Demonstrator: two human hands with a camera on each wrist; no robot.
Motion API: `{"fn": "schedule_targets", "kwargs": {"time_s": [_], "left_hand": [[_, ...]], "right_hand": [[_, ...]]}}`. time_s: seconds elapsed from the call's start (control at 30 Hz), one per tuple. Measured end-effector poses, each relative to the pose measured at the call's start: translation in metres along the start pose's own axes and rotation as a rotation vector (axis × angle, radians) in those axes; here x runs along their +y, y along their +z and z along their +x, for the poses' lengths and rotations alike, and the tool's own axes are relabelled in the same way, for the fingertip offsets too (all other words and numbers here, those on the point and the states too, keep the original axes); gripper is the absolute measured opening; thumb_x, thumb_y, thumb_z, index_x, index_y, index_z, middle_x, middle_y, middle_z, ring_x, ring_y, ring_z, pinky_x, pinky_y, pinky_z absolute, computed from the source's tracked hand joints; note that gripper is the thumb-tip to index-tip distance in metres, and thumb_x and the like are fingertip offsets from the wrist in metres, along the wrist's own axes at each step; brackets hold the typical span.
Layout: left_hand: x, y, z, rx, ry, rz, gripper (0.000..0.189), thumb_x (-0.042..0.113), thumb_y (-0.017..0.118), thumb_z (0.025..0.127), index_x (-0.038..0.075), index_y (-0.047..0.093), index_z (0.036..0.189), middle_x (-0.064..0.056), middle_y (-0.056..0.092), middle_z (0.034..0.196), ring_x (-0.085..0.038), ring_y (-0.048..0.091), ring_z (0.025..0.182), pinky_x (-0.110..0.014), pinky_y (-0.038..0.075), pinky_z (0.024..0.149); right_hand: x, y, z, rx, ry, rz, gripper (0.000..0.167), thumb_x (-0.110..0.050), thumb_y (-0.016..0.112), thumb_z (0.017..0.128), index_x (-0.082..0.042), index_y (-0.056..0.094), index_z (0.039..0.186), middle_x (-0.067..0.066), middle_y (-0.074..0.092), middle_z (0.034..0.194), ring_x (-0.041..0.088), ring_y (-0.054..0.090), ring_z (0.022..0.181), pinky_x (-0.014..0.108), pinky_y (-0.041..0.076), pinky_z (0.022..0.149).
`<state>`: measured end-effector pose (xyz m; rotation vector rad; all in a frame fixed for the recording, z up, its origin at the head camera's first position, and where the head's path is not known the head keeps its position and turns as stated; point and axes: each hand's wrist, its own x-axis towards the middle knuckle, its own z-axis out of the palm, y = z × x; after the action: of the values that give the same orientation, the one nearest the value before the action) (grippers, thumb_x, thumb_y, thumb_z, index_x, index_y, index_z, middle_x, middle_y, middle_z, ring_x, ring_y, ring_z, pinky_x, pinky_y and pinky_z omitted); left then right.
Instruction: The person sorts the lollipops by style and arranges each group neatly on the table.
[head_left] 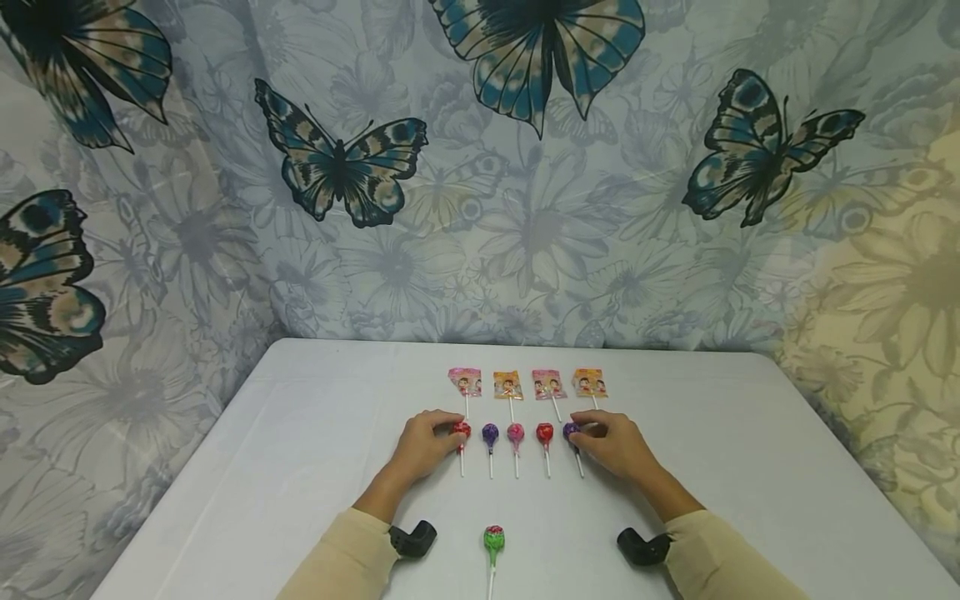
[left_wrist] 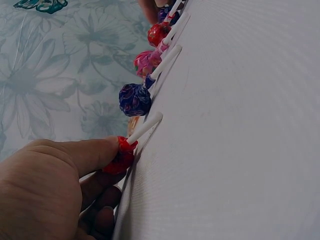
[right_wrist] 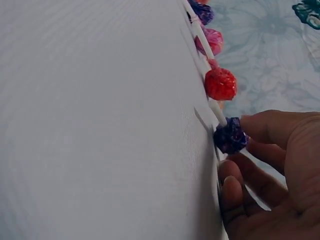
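A row of round wrapped lollipops lies across the table, sticks toward me. My left hand [head_left: 426,443] pinches the red lollipop [left_wrist: 123,159] at the row's left end between thumb and fingers. At the right end, my right hand [head_left: 617,443] pinches a purple lollipop [right_wrist: 230,137] by its head. Between the hands lie another purple lollipop [head_left: 491,433], a pink lollipop [head_left: 515,433] and a second red lollipop [head_left: 544,432]. Nearer to me, a green lollipop [head_left: 493,540] lies by itself between my forearms.
Behind the row lie several flat-packed lollipops, among them a pink packet [head_left: 465,382] and an orange packet [head_left: 507,385]. The white table [head_left: 300,417] ends at a butterfly-patterned backdrop [head_left: 540,217]. A black wrist device [head_left: 413,540] sits on each sleeve.
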<state>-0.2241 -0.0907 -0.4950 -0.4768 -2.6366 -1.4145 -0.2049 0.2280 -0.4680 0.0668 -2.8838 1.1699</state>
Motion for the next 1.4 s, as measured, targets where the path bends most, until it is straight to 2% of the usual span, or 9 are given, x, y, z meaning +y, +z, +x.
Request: {"fn": "schedule_targets", "kwargs": {"time_s": [0.2,0.4,0.63,0.83,1.07,1.3,1.4], "left_hand": [[0.001,0.0,0.0,0.003,-0.003,0.0,0.028,0.012,0.078,0.081,0.006,0.074,0.108,-0.005,0.069,0.106,-0.029,0.059,0.106,-0.046,0.044,0.094],[0.001,-0.001,0.0,0.002,-0.011,0.0,0.027,0.012,0.077,0.082,0.006,0.073,0.109,-0.006,0.068,0.107,-0.03,0.058,0.109,-0.047,0.043,0.096],[0.0,0.0,0.0,0.0,-0.011,0.003,0.028,0.013,0.077,0.082,0.007,0.073,0.109,-0.005,0.069,0.108,-0.03,0.058,0.109,-0.047,0.042,0.096],[0.0,0.0,0.0,-0.001,0.005,0.003,0.028,0.013,0.078,0.082,0.007,0.074,0.109,-0.005,0.069,0.107,-0.031,0.059,0.108,-0.048,0.043,0.095],[0.0,-0.001,0.0,0.0,0.002,0.0,0.027,0.014,0.078,0.082,0.008,0.074,0.108,-0.004,0.069,0.106,-0.029,0.059,0.106,-0.047,0.044,0.094],[0.0,-0.002,0.0,-0.003,0.007,-0.002,0.027,0.013,0.077,0.082,0.007,0.073,0.109,-0.006,0.069,0.107,-0.03,0.059,0.106,-0.047,0.044,0.094],[0.001,-0.001,0.0,-0.004,0.007,0.006,0.028,0.014,0.077,0.083,0.008,0.073,0.109,-0.006,0.069,0.107,-0.03,0.059,0.106,-0.047,0.044,0.094]], "right_hand": [[-0.003,-0.01,-0.006,0.026,-0.006,0.02,0.032,-0.019,0.074,0.084,-0.008,0.07,0.114,0.009,0.067,0.105,0.025,0.061,0.091,0.035,0.051,0.068],[-0.007,-0.02,-0.016,0.053,-0.058,0.027,0.034,-0.019,0.074,0.085,-0.007,0.069,0.116,0.009,0.068,0.102,0.025,0.062,0.089,0.033,0.049,0.063],[-0.016,-0.029,-0.03,0.096,-0.134,0.023,0.035,-0.017,0.075,0.085,-0.005,0.068,0.117,0.008,0.068,0.108,0.02,0.062,0.085,0.035,0.051,0.071],[-0.028,-0.035,-0.047,0.141,-0.211,0.069,0.034,-0.013,0.076,0.084,-0.007,0.068,0.117,0.009,0.068,0.108,0.017,0.062,0.085,0.028,0.051,0.07],[-0.046,-0.035,-0.066,0.135,-0.249,0.126,0.036,-0.015,0.075,0.085,-0.009,0.067,0.119,0.004,0.067,0.108,0.015,0.06,0.085,0.027,0.05,0.068],[-0.067,-0.033,-0.084,0.082,-0.247,0.209,0.035,-0.014,0.076,0.084,-0.017,0.068,0.118,-0.004,0.064,0.11,0.017,0.057,0.088,0.027,0.051,0.068],[-0.074,-0.031,-0.089,0.078,-0.278,0.222,0.035,-0.015,0.076,0.085,-0.02,0.068,0.118,-0.008,0.064,0.11,0.016,0.057,0.089,0.027,0.051,0.07]]}}
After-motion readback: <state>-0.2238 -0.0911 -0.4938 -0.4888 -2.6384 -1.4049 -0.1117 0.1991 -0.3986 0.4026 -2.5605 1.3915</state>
